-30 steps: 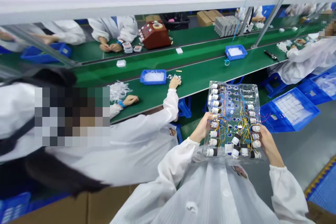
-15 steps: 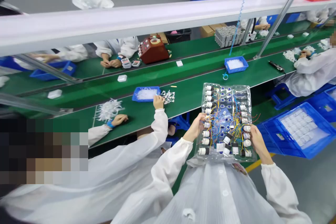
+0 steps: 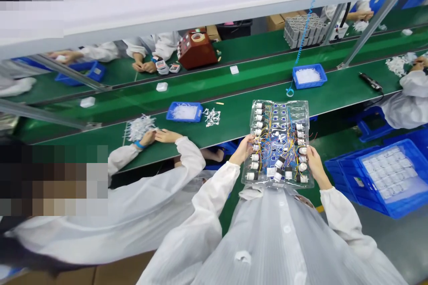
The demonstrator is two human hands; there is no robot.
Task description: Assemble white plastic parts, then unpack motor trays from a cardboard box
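Left grip (image 3: pixel 242 150), right grip (image 3: pixel 317 167) | side edges, clear tray (image 3: pixel 298 107) | blue crate (image 3: pixel 349 174) apart

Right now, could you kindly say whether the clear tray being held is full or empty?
Partly full: the clear tray holds white cylinders and coloured wires, while its far right corner shows bare plastic.

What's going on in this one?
A person holds a clear plastic tray in front of their body, left hand on one side edge, right hand on the other. In it are white cylindrical parts and coloured wires. To the left, a co-worker has both hands together on the green bench, next to a pile of white pieces.
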